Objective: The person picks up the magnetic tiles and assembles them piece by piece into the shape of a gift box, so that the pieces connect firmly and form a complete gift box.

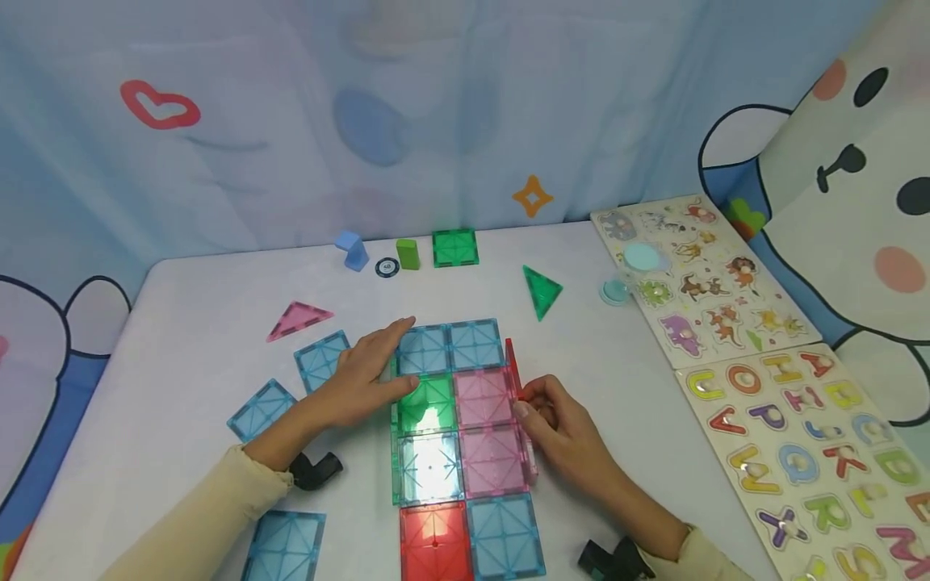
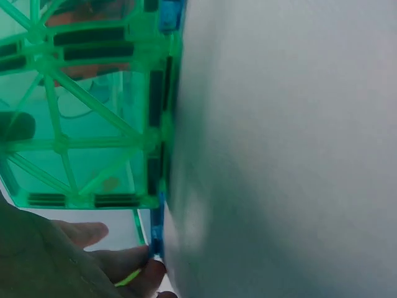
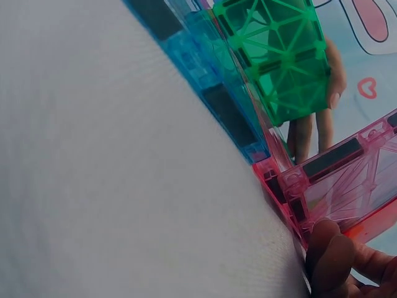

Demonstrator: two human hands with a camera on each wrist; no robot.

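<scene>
A flat block of translucent magnetic tiles lies mid-table: blue tiles (image 1: 475,345) at the far end, a green tile (image 1: 427,403), pink tiles (image 1: 485,397), and a red tile (image 1: 436,542) nearest me. Green tiles (image 2: 68,149) stand upright along its left side. On the right side a pink tile (image 3: 353,174) stands on edge. My left hand (image 1: 370,375) rests over the far left corner, fingers extended, thumb by the green tile. With thumb and fingers, my right hand (image 1: 563,428) pinches an upright red tile (image 1: 512,363) against the right edge.
Loose blue tiles (image 1: 263,410) and a pink triangle (image 1: 298,319) lie left. Behind are a green tile (image 1: 455,248), a green triangle (image 1: 542,290) and small blocks (image 1: 408,254). Animal (image 1: 701,274) and letter puzzle boards (image 1: 799,436) lie right.
</scene>
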